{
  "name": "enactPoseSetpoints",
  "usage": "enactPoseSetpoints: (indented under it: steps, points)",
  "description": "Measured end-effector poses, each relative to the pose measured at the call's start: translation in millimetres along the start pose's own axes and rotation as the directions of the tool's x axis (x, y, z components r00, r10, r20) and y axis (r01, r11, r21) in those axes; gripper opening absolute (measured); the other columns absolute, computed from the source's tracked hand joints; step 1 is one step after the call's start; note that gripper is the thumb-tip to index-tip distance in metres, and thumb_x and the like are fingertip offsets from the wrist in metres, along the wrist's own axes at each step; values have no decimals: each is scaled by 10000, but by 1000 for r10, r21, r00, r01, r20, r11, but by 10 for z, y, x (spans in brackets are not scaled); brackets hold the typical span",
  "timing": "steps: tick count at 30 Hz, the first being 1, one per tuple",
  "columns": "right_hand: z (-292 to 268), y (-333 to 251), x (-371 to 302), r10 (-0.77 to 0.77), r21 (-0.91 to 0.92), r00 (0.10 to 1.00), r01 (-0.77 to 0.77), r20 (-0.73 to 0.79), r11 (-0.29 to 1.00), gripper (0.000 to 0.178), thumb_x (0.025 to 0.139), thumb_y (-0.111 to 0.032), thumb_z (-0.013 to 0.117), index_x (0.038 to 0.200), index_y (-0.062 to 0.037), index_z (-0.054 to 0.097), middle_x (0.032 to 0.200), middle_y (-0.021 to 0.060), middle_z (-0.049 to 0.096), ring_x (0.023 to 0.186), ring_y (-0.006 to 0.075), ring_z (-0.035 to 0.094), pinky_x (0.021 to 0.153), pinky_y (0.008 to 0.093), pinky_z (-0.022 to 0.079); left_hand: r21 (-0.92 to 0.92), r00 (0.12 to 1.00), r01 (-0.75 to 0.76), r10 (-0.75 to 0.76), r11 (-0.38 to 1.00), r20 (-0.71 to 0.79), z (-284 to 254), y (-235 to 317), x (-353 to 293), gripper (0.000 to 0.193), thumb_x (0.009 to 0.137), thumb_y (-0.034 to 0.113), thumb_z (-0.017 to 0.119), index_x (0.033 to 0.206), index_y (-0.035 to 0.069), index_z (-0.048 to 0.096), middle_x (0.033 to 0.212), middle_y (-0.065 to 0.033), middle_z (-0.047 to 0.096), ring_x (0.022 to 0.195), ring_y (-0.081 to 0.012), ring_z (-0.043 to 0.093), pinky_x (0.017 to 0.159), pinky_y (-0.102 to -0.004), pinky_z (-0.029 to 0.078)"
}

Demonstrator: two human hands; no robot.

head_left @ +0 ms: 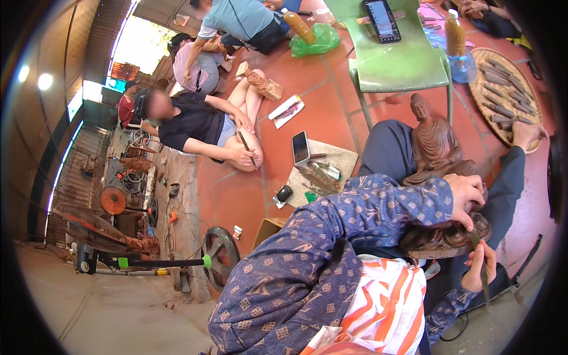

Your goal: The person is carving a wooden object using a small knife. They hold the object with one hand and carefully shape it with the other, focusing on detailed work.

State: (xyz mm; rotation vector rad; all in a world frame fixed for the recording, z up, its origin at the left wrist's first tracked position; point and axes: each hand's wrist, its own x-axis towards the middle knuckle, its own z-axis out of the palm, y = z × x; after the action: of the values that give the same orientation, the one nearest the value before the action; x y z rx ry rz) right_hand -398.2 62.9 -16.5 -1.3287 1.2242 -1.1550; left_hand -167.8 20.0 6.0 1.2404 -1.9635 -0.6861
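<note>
A brown carved wooden seated Buddha statue (435,142) lies across my lap, its head away from me and its base toward me. My left hand (464,198) is curled over the lower part of the statue, a finger close to the tool's tip. In my right hand (480,266) is a thin chisel (486,281), gripped along its shaft. Its working end meets the carved base (438,239) beside my left fingers; the exact contact is too small to make out.
A round woven tray (481,109) of several carving tools lies beyond my foot. A green chair (399,68) holds a phone. More tools and another phone (300,147) lie on a mat (346,158). Left, a person (198,127) sits holding a tool; a fan (89,228) stands nearby.
</note>
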Motion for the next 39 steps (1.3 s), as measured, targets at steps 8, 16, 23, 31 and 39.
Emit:
enactPoseSetpoints:
  steps: [8,16,23,31,39]
  points:
    - [-14,37,40,-28,15,999,27,27,1000,125,906,-63,608,970,34,654,802,40,605,606,62,522,488,188,397,-44,996,68,-65,997,60,-57,18,33,497,592,387,844,977,97,723,1105,-71,601,994,-271,617,825,-380,502]
    - [47,-69,25,32,86,993,-42,112,995,132,908,-79,613,972,26,661,802,38,615,599,66,535,479,184,404,-198,997,-76,80,977,15,-130,-139,28,537,553,354,868,989,82,713,1054,-100,614,986,-292,616,836,-372,500]
    - [-69,90,73,0,26,1000,-1,20,1000,126,903,-74,619,962,28,662,789,34,607,596,65,534,479,179,408,35,991,131,-131,991,-10,9,115,21,538,562,325,846,1016,90,680,1016,-97,601,943,-315,613,789,-401,498]
    - [137,-134,9,47,89,999,-49,28,995,119,876,-72,647,948,18,678,741,50,625,579,76,555,468,192,442,-233,995,-91,100,968,29,-100,-183,-10,665,608,357,863,1127,11,630,1073,-143,598,1026,-314,589,888,-379,477]
    - [107,-288,17,109,185,993,-113,32,976,191,915,-130,607,947,45,675,741,92,675,566,105,602,497,229,499,-24,994,-1,4,1000,113,-143,31,39,581,706,329,822,1182,57,629,1153,-124,557,1086,-272,574,942,-363,467]
